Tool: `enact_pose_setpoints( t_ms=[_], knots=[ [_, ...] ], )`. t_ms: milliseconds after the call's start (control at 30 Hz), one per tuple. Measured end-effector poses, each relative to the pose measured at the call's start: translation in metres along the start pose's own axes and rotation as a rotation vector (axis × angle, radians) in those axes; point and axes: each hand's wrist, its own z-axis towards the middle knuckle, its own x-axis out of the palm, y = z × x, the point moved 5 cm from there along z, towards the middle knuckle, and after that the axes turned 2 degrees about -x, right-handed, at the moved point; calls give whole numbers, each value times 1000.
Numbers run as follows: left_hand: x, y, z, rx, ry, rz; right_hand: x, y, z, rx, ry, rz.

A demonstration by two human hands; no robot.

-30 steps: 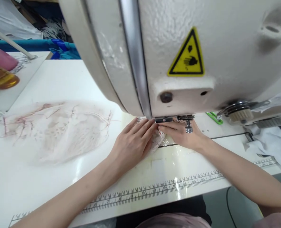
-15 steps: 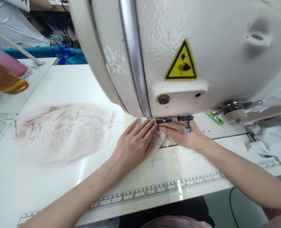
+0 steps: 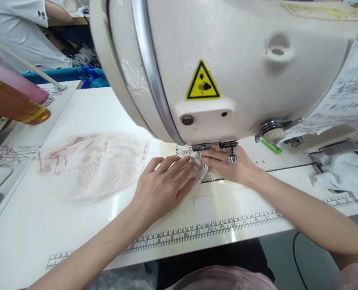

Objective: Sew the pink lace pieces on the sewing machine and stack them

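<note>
A small white lace piece point(image 3: 197, 169) with red threads lies under the presser foot point(image 3: 232, 155) of a big white sewing machine point(image 3: 227, 60). My left hand point(image 3: 163, 183) lies flat on the lace's left side, fingers stretched out and pressing down. My right hand point(image 3: 230, 165) rests just right of it, below the foot, fingertips pressed on the lace's edge. The fingertips of both hands nearly meet at the needle area, which the machine head partly hides.
A pile of sheer lace pieces point(image 3: 91, 165) lies to the left on the white table point(image 3: 61, 225). A ruler strip point(image 3: 203, 231) runs along the front edge. An amber bottle point(image 3: 15, 106) sits far left, white cloth point(image 3: 345, 177) far right. Another person's sleeve point(image 3: 24, 24) shows behind.
My left hand has slid a little back and left on the lace. The view has shifted, so the machine sits further left in frame.
</note>
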Motion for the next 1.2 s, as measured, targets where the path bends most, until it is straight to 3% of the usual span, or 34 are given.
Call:
enact_pose_setpoints(
  t_ms=[167,333,433,500,567,700,867,1067,1200],
  knots=[
    [-22,-5,-30,28,54,7,3,1,0,18,120,43],
    [-27,-7,-54,-325,185,-179,5,4,-1,62,193,218],
    [-32,-1,-51,-506,247,-410,8,5,-2,50,198,304],
    [-37,6,-42,-545,267,-454,9,4,-2,40,163,327],
    [-39,13,-30,-490,276,-424,9,3,-2,27,99,345],
    [-26,14,-3,-207,245,-314,7,1,-2,-4,6,415],
    [0,0,15,78,132,-14,10,2,-3,3,49,442],
    [6,-6,10,126,-67,140,17,0,-9,188,276,414],
    [4,-4,7,121,-108,148,6,3,-2,118,230,394]
  ],
)
